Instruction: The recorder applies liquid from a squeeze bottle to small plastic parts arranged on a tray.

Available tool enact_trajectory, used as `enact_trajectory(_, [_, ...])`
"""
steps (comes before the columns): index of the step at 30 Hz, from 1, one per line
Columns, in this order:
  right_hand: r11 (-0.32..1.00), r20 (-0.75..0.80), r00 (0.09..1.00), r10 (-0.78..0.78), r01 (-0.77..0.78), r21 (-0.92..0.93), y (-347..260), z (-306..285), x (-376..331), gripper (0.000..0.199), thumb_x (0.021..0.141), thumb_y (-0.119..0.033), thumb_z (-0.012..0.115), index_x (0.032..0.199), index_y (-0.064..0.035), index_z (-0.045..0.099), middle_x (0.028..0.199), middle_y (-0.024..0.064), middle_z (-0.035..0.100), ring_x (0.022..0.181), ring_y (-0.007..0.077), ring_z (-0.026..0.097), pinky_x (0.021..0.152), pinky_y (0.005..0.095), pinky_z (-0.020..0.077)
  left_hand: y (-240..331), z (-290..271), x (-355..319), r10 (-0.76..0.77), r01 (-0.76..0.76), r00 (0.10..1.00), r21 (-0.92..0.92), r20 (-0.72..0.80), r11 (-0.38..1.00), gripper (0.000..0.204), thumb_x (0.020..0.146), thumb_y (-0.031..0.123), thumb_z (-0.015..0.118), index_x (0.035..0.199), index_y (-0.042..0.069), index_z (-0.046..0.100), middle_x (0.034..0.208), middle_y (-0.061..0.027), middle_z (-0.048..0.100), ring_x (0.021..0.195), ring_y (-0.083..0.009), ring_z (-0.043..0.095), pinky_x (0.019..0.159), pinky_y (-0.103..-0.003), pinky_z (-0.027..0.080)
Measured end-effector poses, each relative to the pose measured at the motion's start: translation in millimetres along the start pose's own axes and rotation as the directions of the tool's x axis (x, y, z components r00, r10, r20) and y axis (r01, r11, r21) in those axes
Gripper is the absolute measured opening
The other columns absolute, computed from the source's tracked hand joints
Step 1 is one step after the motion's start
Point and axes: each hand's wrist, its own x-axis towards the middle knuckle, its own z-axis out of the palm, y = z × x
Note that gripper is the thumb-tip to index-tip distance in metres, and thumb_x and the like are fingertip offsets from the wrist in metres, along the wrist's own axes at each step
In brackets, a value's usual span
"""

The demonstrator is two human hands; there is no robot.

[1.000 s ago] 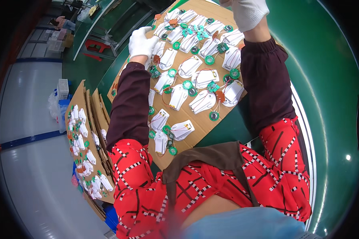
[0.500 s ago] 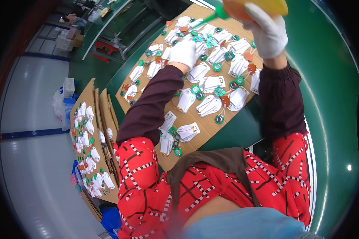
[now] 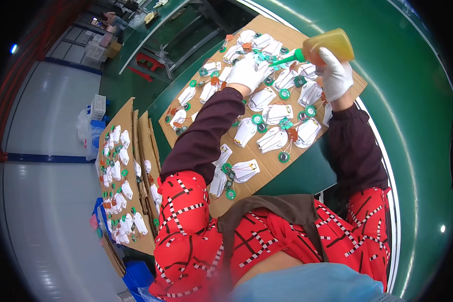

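Note:
My right hand (image 3: 335, 78), in a white glove, is wrapped around a squeeze bottle (image 3: 332, 46) of yellow liquid, tipped over to the left. Its long green nozzle (image 3: 290, 58) slants down to beside the fingers of my left hand (image 3: 247, 73). That hand, gloved in white too, is bent low over the white plastic housings, its fingertips drawn together; whatever lies between them is hidden. Small green circuit boards (image 3: 268, 57) sit just beyond its fingers. Around both hands are white housings (image 3: 278, 114) wired to round green-rimmed parts (image 3: 285, 94) and orange-brown pieces (image 3: 292, 134).
The housings lie on a cardboard sheet (image 3: 246, 187) on a green table (image 3: 287, 173). At left, more cardboard sheets (image 3: 143, 241) bear similar wired housings. A red stool (image 3: 145, 65), a white basket (image 3: 98, 106) and a blue bin (image 3: 137, 276) stand farther left.
My right hand has brought the bottle down from the top edge, and its nozzle tip is now beside my left fingers. My left hand stays over the same group of housings; the view has shifted slightly.

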Motion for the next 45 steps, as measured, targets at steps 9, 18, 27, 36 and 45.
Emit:
enact_trajectory(9, [0.984,0.147,0.989,-0.022,0.048,-0.171,9,25,-13,0.038,0.078,-0.025,0.072,0.103,-0.0007,0.059,0.086,0.0049,0.062,0.067,0.0117,0.058,0.058,0.0244,0.0473,-28,8,6,-0.07,0.053,0.996,-0.238,-0.063,0.97,0.025,0.072,0.008,0.064,0.096,0.0,0.066,0.082,-0.01,0.067,0.069,-0.0152,0.064,0.064,-0.027,0.05])
enact_trajectory(18, [0.94,0.257,0.959,-0.12,0.193,-0.28,31,40,5,0.045,0.072,-0.013,0.077,0.11,-0.0007,0.056,0.099,0.0074,0.064,0.086,0.0138,0.062,0.075,0.0258,0.051,-29,-2,-1,-0.205,0.265,0.961,-0.401,0.186,0.877,0.018,0.078,0.005,0.059,0.093,-0.004,0.064,0.082,-0.009,0.066,0.069,-0.0132,0.063,0.063,-0.024,0.051])
enact_trajectory(27, [0.837,0.274,0.958,-0.085,0.218,-0.502,53,44,6,0.058,0.066,-0.018,0.083,0.114,-0.0028,0.054,0.107,0.0079,0.063,0.094,0.0174,0.062,0.081,0.0279,0.0505,-39,3,-4,-0.278,0.337,0.94,-0.651,0.197,0.68,0.014,0.081,-0.002,0.058,0.094,-0.004,0.062,0.083,-0.0086,0.064,0.068,-0.0143,0.063,0.06,-0.024,0.052])
enact_trajectory(36, [0.89,0.316,0.948,-0.043,0.181,-0.42,65,47,0,0.049,0.073,-0.025,0.075,0.112,-0.0022,0.056,0.103,0.008,0.063,0.09,0.018,0.06,0.077,0.0294,0.0488,-34,5,-2,-0.222,0.266,0.964,-0.506,0.148,0.821,0.013,0.081,-0.002,0.058,0.094,-0.004,0.062,0.081,-0.0091,0.066,0.066,-0.0137,0.065,0.057,-0.023,0.052])
enact_trajectory(45, [0.91,0.323,0.944,-0.07,0.193,-0.368,75,48,2,0.05,0.072,-0.025,0.075,0.112,-0.0015,0.057,0.102,0.008,0.064,0.089,0.0178,0.06,0.078,0.0289,0.0478,-32,1,-4,-0.245,0.285,0.958,-0.491,0.146,0.823,0.008,0.08,0.001,0.061,0.087,-0.003,0.062,0.076,-0.0085,0.066,0.061,-0.0123,0.063,0.054,-0.024,0.051])
